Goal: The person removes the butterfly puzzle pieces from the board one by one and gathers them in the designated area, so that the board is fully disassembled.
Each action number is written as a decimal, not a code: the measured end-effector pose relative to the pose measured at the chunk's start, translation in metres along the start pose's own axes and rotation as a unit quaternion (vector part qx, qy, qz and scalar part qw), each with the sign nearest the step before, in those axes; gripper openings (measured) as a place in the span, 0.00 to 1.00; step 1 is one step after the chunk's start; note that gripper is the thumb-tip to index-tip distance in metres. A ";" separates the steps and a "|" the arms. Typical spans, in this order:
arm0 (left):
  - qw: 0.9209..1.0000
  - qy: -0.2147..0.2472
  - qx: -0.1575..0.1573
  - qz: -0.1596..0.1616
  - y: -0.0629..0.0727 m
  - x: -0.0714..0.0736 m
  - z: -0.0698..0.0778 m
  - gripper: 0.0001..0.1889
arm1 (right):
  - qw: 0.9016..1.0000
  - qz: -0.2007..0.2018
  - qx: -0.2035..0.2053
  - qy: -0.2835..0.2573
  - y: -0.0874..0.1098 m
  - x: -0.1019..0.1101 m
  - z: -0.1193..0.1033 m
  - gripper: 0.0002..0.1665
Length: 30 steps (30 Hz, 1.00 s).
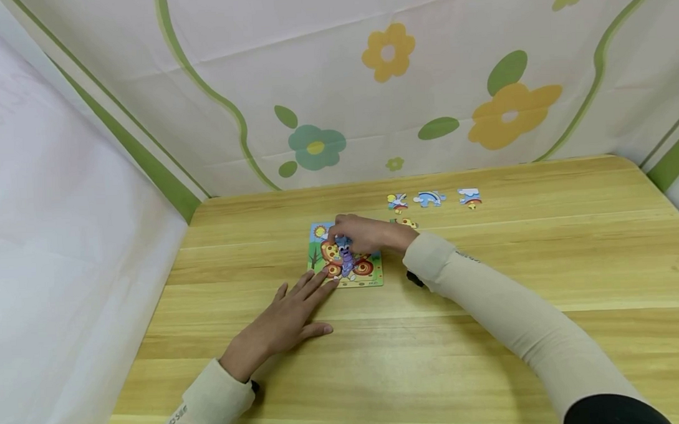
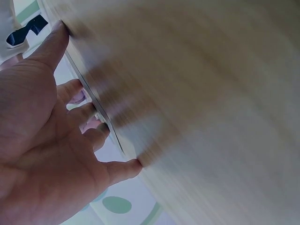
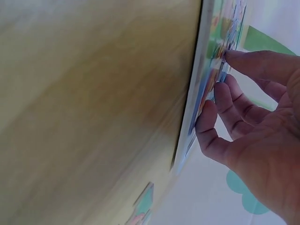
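Note:
A square jigsaw board [image 1: 313, 263] with a purple cartoon butterfly on it lies on the wooden table. My right hand [image 1: 364, 233] bends over its upper part, fingers curled. Between thumb and fingertips it pinches a small puzzle piece [image 3: 224, 72] with blue on it, right at the board's surface; much of this piece is hidden by the fingers. My left hand [image 1: 289, 313] lies spread, its fingertips at the board's lower left edge and the thumb out to the side. From the left wrist, the fingers [image 2: 96, 136] show along the board's thin edge.
Behind and right of the board, loose puzzle pieces lie on the table [image 1: 515, 262]: a sun piece [image 1: 398, 202], a rainbow piece [image 1: 429, 199] and a cloud piece [image 1: 470, 197]. A yellow-spotted piece [image 1: 407, 223] lies partly behind the right wrist. A flower-printed curtain [image 1: 335, 87] stands along the far edge.

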<state>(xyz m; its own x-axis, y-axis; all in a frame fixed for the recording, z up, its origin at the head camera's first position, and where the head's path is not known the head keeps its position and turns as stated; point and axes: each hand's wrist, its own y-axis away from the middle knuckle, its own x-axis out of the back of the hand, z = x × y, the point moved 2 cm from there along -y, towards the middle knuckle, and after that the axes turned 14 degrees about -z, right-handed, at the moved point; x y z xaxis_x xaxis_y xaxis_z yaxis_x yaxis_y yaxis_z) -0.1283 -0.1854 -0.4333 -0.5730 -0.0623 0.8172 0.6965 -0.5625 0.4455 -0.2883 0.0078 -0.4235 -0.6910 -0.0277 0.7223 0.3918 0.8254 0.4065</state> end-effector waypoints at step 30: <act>1.000 -0.001 0.001 -0.002 -0.001 -0.001 0.000 0.41 | 0.999 0.002 -0.010 0.032 0.000 0.000 -0.007 0.29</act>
<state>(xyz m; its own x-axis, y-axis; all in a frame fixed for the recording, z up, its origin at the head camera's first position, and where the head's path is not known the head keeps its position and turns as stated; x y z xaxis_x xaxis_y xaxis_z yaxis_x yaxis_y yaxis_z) -0.1286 -0.1850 -0.4342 -0.5744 -0.0577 0.8165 0.6953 -0.5607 0.4495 -0.2838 0.0043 -0.4196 -0.6499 -0.0605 0.7576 0.4075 0.8137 0.4145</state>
